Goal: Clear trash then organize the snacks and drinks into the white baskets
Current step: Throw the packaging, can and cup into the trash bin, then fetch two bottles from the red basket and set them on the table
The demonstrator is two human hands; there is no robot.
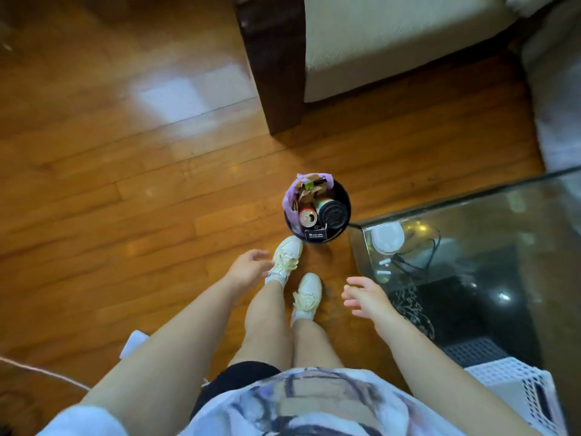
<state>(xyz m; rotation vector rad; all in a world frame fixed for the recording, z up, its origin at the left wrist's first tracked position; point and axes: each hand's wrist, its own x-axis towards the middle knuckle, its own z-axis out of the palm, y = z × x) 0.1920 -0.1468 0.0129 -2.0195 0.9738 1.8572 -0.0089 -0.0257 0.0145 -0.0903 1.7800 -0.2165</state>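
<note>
We see the glass table (471,247) at the right; a white basket (515,391) under its near edge; the black trash bin (341,196) full, beside one shoe; our left hand (248,267) and right hand (366,297) hang empty, fingers loosely spread.

**Standing over a full trash bin beside a glass table**

A person looks down at 2 white sneakers on a wooden floor (125,184). A small black trash bin (344,196) holds a can (308,218), a black-lidded cup (333,214) and brown paper. Left hand (248,269) and right hand (364,297) hang open, holding nothing. A white basket (515,385) sits by the glass table (471,234).
</note>
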